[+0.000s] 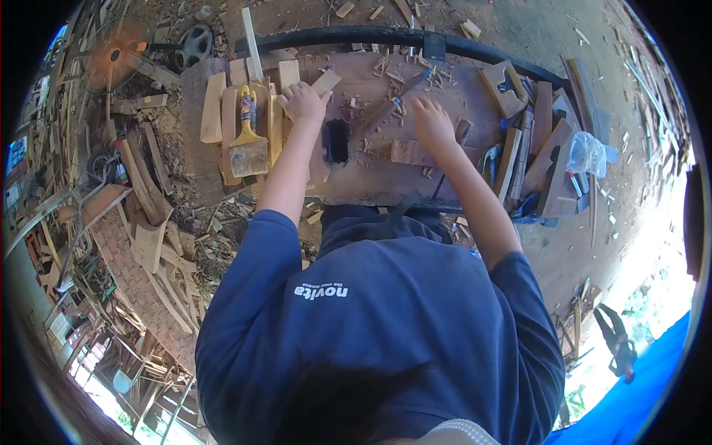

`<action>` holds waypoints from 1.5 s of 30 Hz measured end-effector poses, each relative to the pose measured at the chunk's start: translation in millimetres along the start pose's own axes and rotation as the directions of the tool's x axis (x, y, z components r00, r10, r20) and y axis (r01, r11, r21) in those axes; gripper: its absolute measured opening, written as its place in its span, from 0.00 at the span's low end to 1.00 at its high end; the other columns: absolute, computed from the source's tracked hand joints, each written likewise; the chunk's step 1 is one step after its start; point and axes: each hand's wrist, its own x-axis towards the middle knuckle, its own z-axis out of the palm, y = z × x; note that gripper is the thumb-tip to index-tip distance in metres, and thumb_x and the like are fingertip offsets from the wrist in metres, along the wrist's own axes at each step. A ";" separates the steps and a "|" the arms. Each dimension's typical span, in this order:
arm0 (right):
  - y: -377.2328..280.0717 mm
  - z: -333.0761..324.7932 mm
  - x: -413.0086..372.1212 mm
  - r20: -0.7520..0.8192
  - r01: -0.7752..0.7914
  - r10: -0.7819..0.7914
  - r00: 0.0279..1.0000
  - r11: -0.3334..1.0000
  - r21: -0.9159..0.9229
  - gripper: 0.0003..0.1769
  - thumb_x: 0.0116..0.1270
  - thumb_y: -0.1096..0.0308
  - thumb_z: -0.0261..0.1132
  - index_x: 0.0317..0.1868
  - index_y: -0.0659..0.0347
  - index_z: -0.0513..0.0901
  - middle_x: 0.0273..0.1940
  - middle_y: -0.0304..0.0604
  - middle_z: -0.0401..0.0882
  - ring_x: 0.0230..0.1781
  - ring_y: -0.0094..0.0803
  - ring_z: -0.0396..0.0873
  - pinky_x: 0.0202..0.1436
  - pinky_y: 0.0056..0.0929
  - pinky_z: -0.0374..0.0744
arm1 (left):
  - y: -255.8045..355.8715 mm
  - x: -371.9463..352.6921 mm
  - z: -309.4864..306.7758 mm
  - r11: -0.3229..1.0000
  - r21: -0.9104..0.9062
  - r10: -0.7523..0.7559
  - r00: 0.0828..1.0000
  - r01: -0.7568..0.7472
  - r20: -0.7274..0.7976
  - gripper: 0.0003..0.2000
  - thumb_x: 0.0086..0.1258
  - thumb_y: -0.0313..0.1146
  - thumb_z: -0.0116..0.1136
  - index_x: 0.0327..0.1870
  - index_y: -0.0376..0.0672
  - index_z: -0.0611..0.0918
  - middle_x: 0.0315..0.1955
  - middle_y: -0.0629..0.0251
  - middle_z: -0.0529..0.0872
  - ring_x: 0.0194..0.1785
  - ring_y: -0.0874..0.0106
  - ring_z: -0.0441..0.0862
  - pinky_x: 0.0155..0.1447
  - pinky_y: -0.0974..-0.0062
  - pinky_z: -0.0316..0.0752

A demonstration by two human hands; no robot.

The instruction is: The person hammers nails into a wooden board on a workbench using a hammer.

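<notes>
My left hand is curled at the near end of a small wooden block, its fingers bent against the wood. More pale wood pieces lie to its left, with a yellow-handled paintbrush resting across some of them. My right hand hovers over the bench with its fingers apart and nothing visible in them. Left of it lies a dark wooden handle, beside a blue-ended tool. A black open box sits between my forearms.
Wood shavings and a flat wood strip lie on the brown bench. Planks and a clear plastic bag crowd its right end. An orange fan stands at the upper left. A person is at the lower right.
</notes>
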 end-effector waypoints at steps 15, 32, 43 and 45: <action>18.5 23.8 29.4 0.226 0.529 -0.495 0.839 0.839 -0.125 0.25 0.61 0.68 0.64 0.61 0.46 0.77 0.56 0.36 0.78 0.63 0.34 0.73 0.71 0.38 0.65 | 1.4 -105.8 51.2 0.943 -0.132 0.281 0.941 -0.307 -0.187 0.35 0.61 0.54 0.62 0.64 0.42 0.70 0.65 0.54 0.69 0.71 0.50 0.61 0.70 0.48 0.58; -33.1 26.5 20.7 0.570 0.500 -0.425 0.703 0.865 0.028 0.18 0.67 0.57 0.64 0.54 0.52 0.77 0.57 0.43 0.77 0.64 0.42 0.72 0.64 0.41 0.72 | 0.0 -108.2 37.7 0.941 -0.286 0.144 0.978 -0.182 -0.151 0.27 0.65 0.40 0.56 0.68 0.54 0.73 0.78 0.59 0.52 0.81 0.56 0.42 0.73 0.27 0.30; 14.7 9.3 74.8 0.012 -0.373 0.373 0.928 0.928 -0.012 0.17 0.78 0.51 0.44 0.48 0.53 0.73 0.39 0.62 0.83 0.43 0.63 0.81 0.43 0.58 0.76 | 15.7 -149.6 61.6 0.836 -0.150 0.476 0.834 -0.528 -0.280 0.27 0.69 0.38 0.53 0.68 0.37 0.71 0.77 0.52 0.55 0.81 0.55 0.47 0.77 0.37 0.39; 20.8 3.0 55.4 -0.154 -0.387 0.427 0.891 0.892 0.235 0.19 0.78 0.51 0.45 0.47 0.56 0.76 0.40 0.64 0.83 0.45 0.63 0.80 0.46 0.54 0.75 | 40.4 -172.7 80.8 0.272 -0.851 0.487 0.827 -0.449 -0.281 0.35 0.69 0.41 0.53 0.75 0.36 0.60 0.75 0.44 0.54 0.79 0.48 0.49 0.79 0.47 0.44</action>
